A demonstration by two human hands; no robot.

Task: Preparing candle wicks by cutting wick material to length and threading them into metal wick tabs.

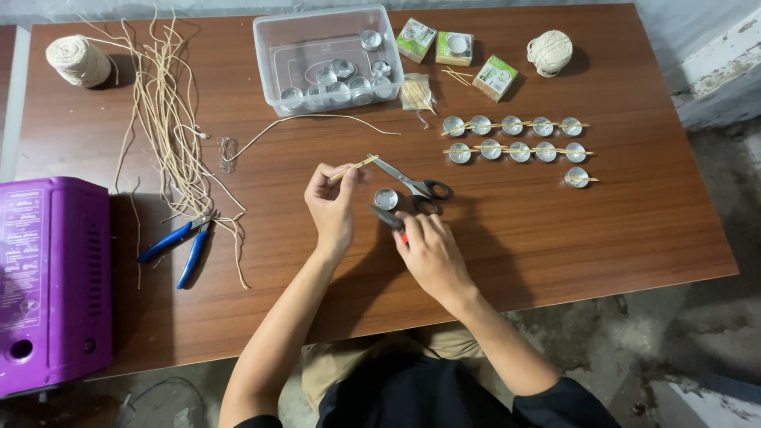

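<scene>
My left hand point(331, 208) pinches a short piece of cream wick cord point(354, 167) between thumb and fingers, held just above the table. My right hand point(426, 252) grips a small dark tool with a red handle point(390, 219), its tip close to a small round metal cup point(386, 198) on the table. A pair of scissors point(412, 188) with black handles lies just beyond the cup, touching neither hand.
Two rows of metal cups with sticks across them point(515, 139) lie at right, one more cup below. A clear plastic bin point(326, 59) holds several cups. Loose cords point(170, 119), blue-handled pliers point(178, 246), twine balls point(78, 61), small boxes, a purple appliance point(51, 281).
</scene>
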